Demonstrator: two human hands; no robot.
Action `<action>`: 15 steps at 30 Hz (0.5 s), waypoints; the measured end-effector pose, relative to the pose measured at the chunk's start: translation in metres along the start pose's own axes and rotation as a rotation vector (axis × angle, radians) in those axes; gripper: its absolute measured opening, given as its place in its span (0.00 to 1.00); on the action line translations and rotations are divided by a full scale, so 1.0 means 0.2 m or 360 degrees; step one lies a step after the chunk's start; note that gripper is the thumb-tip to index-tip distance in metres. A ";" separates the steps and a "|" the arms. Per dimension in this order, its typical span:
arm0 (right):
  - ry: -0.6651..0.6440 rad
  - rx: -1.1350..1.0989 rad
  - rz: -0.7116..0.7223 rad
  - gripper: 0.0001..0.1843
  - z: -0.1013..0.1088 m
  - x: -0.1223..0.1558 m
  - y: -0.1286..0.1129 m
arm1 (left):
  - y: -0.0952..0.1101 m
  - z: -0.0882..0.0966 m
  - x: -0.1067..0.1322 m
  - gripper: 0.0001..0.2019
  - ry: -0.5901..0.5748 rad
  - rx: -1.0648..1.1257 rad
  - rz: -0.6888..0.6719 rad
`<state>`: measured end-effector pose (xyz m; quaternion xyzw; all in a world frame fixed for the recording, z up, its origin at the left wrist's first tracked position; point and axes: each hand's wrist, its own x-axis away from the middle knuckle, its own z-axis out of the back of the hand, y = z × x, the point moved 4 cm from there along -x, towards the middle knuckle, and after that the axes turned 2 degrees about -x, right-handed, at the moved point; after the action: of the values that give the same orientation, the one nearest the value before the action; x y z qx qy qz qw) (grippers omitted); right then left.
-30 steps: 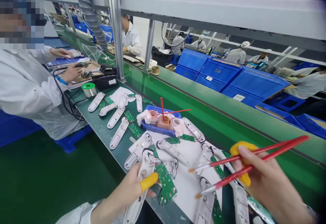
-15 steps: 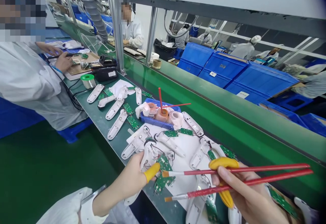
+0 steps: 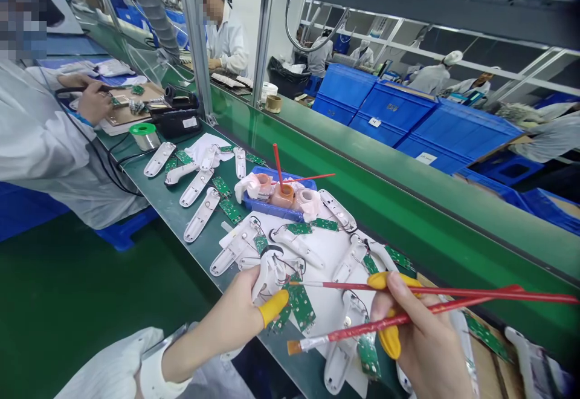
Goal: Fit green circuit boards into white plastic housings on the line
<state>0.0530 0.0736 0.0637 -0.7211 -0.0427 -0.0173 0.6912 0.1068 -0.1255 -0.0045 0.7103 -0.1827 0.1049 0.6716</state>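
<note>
I have the casing (image 3: 268,273) above the near side of the worktop (image 3: 168,207), closed firmly in my left grip (image 3: 240,311), with a board (image 3: 301,308) hanging beside it. My right grip (image 3: 419,332) is closed on two brushes: the upper brush (image 3: 357,286) has its tip right at the casing, though I can't tell whether it touches; the lower brush (image 3: 362,330) points in beneath the board, apart from it.

My working room is tight. Between my hands I see only a narrow stretch of paper (image 3: 330,269), hemmed in by loose casings with wired boards. The worktop's near edge slants below my left wrist, and my forearm reaches in over the floor (image 3: 136,314). The far edge meets a long green channel (image 3: 408,223); cardboard (image 3: 492,375) lies to my right.

Past the paper, close to the far edge, sits a blue tray (image 3: 272,210) holding three jars, with pink wadding around them. A red stick (image 3: 277,163) stands leaning in the middle jar (image 3: 284,195); another red stick (image 3: 312,178) reaches out over the tray's far rim.

Farther left I see more casings, a green-topped spool (image 3: 144,137) and a co-worker's hand (image 3: 94,104). Blue bins (image 3: 394,112) line the channel's far side; their contents are hidden from me.
</note>
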 end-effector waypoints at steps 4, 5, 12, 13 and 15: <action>0.0094 0.0032 0.0071 0.24 0.02 -0.01 0.00 | 0.02 -0.01 0.01 0.17 0.0014 -0.0064 -0.0047; 0.0116 0.0040 0.0083 0.23 0.02 -0.01 0.00 | 0.02 -0.01 0.01 0.17 0.0031 -0.0057 -0.0027; 0.0040 0.0034 0.0008 0.22 0.05 0.03 0.00 | 0.00 -0.01 -0.01 0.20 0.0067 0.0025 0.0035; 0.0071 0.0046 0.0042 0.21 0.06 0.03 -0.01 | 0.00 -0.01 -0.01 0.20 0.0066 0.0031 0.0034; 0.0105 0.0060 0.0044 0.20 0.08 0.06 -0.01 | 0.00 -0.01 0.00 0.20 0.0072 0.0078 0.0082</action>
<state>0.0646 0.0895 0.0654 -0.7076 -0.0102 -0.0306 0.7058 0.1062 -0.1233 -0.0041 0.7191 -0.1830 0.1426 0.6551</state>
